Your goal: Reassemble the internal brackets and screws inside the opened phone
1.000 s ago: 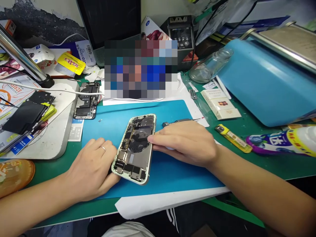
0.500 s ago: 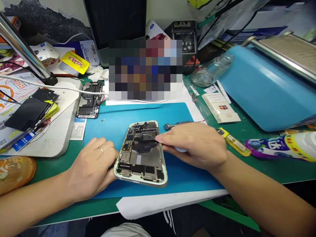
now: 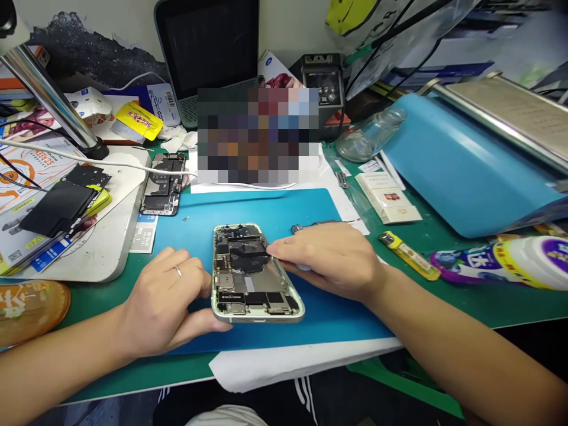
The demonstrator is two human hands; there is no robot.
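An opened phone housing (image 3: 255,284) with a pale green frame is held a little above the blue mat. Its screen is off, and small boards, black flex parts and a bare metal bay show inside. My left hand (image 3: 166,305), a ring on one finger, grips its lower left edge, thumb at the bottom corner. The fingers of my right hand (image 3: 331,254) are pinched together at the right edge, fingertips by the black film inside. Something whitish shows under those fingers; I cannot make out what. Behind that hand lies a partly hidden screwdriver (image 3: 298,228).
On the blue mat (image 3: 199,204) lie tiny screws (image 3: 185,219). Another opened phone part (image 3: 163,184) lies at its far left corner. A glass jar (image 3: 370,135), cigarette box (image 3: 388,197), yellow cutter (image 3: 410,255) and purple bottle (image 3: 470,259) stand or lie right; an orange cup (image 3: 33,310) left.
The phone has turned and its lower end has come down slightly. My left thumb now shows under its bottom corner. My right hand has shifted left with the phone's edge.
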